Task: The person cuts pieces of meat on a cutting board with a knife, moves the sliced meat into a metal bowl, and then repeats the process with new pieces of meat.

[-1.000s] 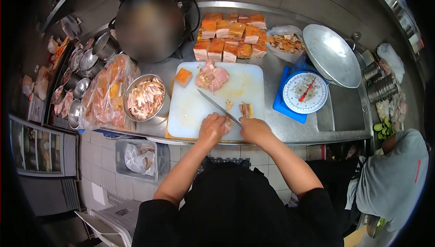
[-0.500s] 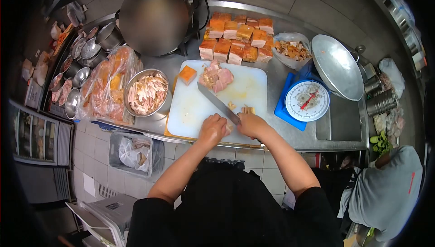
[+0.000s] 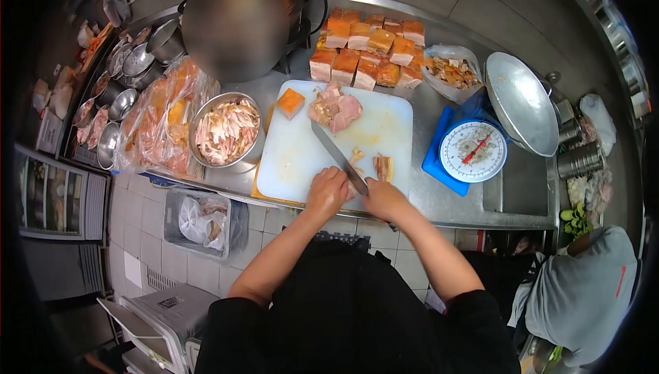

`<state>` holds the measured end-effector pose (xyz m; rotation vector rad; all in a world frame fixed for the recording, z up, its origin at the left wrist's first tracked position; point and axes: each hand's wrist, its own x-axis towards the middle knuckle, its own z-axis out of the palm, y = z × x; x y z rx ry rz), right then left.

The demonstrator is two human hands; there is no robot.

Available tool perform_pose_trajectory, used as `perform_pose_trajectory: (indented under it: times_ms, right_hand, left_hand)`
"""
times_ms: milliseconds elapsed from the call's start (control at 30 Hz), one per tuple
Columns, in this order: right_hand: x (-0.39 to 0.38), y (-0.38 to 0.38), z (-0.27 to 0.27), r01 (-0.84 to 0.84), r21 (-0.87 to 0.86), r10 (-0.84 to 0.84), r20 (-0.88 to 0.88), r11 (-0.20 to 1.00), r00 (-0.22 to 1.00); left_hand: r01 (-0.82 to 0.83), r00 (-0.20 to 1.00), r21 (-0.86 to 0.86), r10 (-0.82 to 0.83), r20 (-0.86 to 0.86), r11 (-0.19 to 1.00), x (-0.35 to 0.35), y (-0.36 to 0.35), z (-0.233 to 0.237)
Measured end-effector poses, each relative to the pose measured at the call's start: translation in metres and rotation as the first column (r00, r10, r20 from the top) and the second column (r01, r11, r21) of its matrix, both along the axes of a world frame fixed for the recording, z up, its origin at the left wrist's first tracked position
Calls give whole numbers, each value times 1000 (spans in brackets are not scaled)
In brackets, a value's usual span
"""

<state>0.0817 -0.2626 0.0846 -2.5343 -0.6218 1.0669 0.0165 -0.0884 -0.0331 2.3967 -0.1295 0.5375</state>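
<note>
My right hand point(image 3: 384, 200) is closed round the handle of a long knife point(image 3: 334, 149), whose blade points up and left across the white cutting board point(image 3: 288, 163). Fingers curled, my left hand point(image 3: 328, 191) presses on a piece of meat point(image 3: 351, 191) at the board's near edge, beside the blade; most of that piece is hidden. Near the blade's right side lie small scraps point(image 3: 357, 156) and a striped meat slab point(image 3: 384, 168). Pink meat pieces point(image 3: 336, 108) and one orange-skinned block point(image 3: 290, 103) rest at the board's far side.
A metal bowl of sliced meat point(image 3: 225, 131) and bagged meat point(image 3: 161, 123) stand left. Stacked pork blocks point(image 3: 367, 48) and a bag of scraps point(image 3: 452, 72) lie behind. To the right are a blue scale point(image 3: 473, 151) and a sink point(image 3: 516, 187). A person in grey point(image 3: 583, 291) is at lower right.
The view has shifted slightly. The striped slab and scraps now show more fully, apart from my right hand, and the knife lies a little steeper.
</note>
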Motion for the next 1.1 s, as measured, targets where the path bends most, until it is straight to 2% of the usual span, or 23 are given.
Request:
perform_pose_trajectory:
  times_ms: [67,200,267,367,467,500,567,600,633,667,700,733,767,800,833,867,900,967,1000,1033,1067,1100]
  right_hand:
    - [1,-2,-36,29,112,-43,132,993,990]
    - [5,-2,-13,102,106,-105,23,989,994]
    - [5,-2,-23,89,126,-92,20,988,996]
    - [13,-1,-20,56,111,-55,-11,992,998]
    - [18,0,32,-14,45,16,-41,999,999]
    - [17,-1,31,-15,43,17,-47,999,999]
    - [10,-6,27,-98,-38,100,56,994,993]
    - [9,-8,-3,-99,-41,101,55,994,993]
    - [9,-10,-56,-128,78,101,281,989,954]
    - [9,-12,-84,-181,186,68,492,966,868]
    - [17,-7,-68,-190,185,74,499,964,864]
    - [21,2,-34,-72,130,37,255,989,966]
    - [22,7,-1,31,47,-31,3,998,999]
    - [20,6,26,33,47,-34,9,998,999]
    - [16,6,49,16,-24,-16,-30,1000,999]
    - [13,6,57,-9,-94,1,-78,996,997]
    - [7,7,42,-15,-96,6,-85,995,996]
    - [-3,2,-22,-4,22,0,153,1000,988]
    - [-2,8,-23,-141,99,97,357,985,929]
    - [7,7,-21,-146,98,101,363,984,926]
    - [17,4,-18,-56,78,42,165,995,985]
    - [19,9,8,29,43,-27,-31,999,999]
  left_hand:
    - [-3,1000,-55,2,-15,998,2,2,-6]
    - [68,994,-151,-80,-73,986,-14,21,13]
    - [180,981,22,-177,-84,983,-25,25,16]
    - [200,974,73,-190,-125,977,-19,23,20]
    - [236,964,84,-222,-149,968,-7,23,19]
    - [236,963,81,-221,-154,968,-6,23,19]
    - [249,955,81,-230,-188,965,-5,23,20]
    - [248,955,79,-230,-188,966,-3,23,20]
    - [252,953,73,-234,-195,965,-3,23,20]
    - [256,950,69,-238,-202,964,-3,23,21]
    - [249,953,70,-231,-194,966,0,23,22]
    - [263,947,68,-245,-207,962,-2,24,21]
    - [280,941,68,-260,-214,957,-1,24,22]
    - [282,942,70,-263,-209,957,1,24,23]
    - [271,946,71,-252,-204,960,2,24,22]
    - [256,949,68,-238,-206,964,-2,24,19]
    - [252,949,65,-233,-212,966,-4,24,18]
    - [243,950,74,-222,-220,967,0,22,20]
    - [244,950,74,-224,-217,967,1,22,19]
    - [243,952,82,-221,-212,967,4,22,18]
    - [250,949,91,-226,-220,964,1,22,17]
    - [256,948,96,-230,-219,962,1,23,17]
